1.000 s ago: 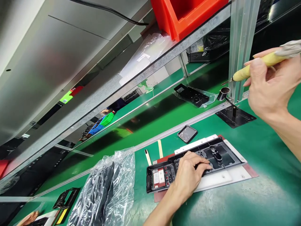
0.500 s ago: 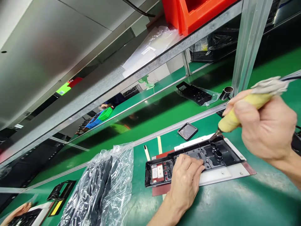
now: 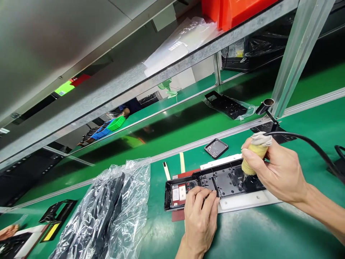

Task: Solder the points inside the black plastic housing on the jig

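A long black plastic housing (image 3: 226,180) lies open side up on a white and dark red fixture (image 3: 242,203). My right hand (image 3: 280,169) is closed around the yellow, cloth-wrapped handle of a soldering iron (image 3: 253,158). The iron stands nearly upright with its lower end inside the housing; its tip is hard to make out. My left hand (image 3: 201,216) presses with bent fingers on the near edge of the housing, left of the iron; what lies under the fingertips is hidden. Behind the housing sits a small black tray (image 3: 216,148) with many tiny metal pieces.
Left of the housing lies a plastic bag (image 3: 102,212) with dark parts. A metal tube holder (image 3: 266,104) and bagged black panel (image 3: 228,104) are behind. A shelf with a red bin (image 3: 242,14) crosses above. Another person's hand (image 3: 9,232) shows at far left.
My right hand has moved left and tipped the iron from slanted to nearly upright, farther inside the housing. My left hand has drawn back left to the near edge. The camera view has shifted slightly.
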Action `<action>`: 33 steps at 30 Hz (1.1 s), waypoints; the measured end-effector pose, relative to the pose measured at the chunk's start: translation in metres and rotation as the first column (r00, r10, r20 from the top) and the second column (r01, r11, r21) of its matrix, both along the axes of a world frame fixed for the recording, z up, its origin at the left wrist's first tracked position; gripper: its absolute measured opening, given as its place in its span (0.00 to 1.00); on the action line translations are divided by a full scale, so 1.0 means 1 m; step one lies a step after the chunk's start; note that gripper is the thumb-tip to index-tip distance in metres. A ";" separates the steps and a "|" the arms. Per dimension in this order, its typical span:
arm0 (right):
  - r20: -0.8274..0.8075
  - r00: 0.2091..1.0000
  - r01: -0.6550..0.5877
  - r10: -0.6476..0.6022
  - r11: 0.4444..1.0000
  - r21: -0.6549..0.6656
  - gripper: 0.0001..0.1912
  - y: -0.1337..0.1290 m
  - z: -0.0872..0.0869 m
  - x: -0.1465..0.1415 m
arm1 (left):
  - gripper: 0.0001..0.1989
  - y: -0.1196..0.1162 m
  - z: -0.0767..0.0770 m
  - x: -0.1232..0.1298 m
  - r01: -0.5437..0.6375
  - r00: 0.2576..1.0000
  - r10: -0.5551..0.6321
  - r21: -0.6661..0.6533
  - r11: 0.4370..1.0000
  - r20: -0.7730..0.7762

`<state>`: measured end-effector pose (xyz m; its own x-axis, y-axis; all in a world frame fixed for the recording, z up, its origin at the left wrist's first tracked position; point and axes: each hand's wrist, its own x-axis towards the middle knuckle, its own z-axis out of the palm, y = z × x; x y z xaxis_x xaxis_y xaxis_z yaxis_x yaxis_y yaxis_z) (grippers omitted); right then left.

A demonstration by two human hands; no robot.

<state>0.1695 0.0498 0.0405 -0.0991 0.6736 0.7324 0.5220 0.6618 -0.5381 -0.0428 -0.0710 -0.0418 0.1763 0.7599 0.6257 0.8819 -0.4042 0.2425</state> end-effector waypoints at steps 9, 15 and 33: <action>0.073 0.996 0.037 -0.043 0.996 0.086 0.13 0.001 -0.003 -0.004 | 0.16 0.000 -0.002 -0.001 0.006 0.999 -0.006 -0.006 1.000 0.044; 0.103 0.994 0.022 -0.038 0.988 0.151 0.15 0.001 -0.005 -0.005 | 0.16 0.001 -0.006 -0.001 0.024 0.995 -0.025 0.011 1.000 0.093; 0.141 0.990 -0.032 0.003 0.979 0.203 0.14 0.002 -0.017 -0.003 | 0.09 0.011 0.019 0.005 0.038 0.965 -0.014 -0.086 0.996 0.261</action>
<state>0.1670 0.0513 0.0240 -0.2204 0.5088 0.8322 0.5696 0.7597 -0.3137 -0.0381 -0.0599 -0.0230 0.0370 0.8123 0.5820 0.7735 -0.3921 0.4980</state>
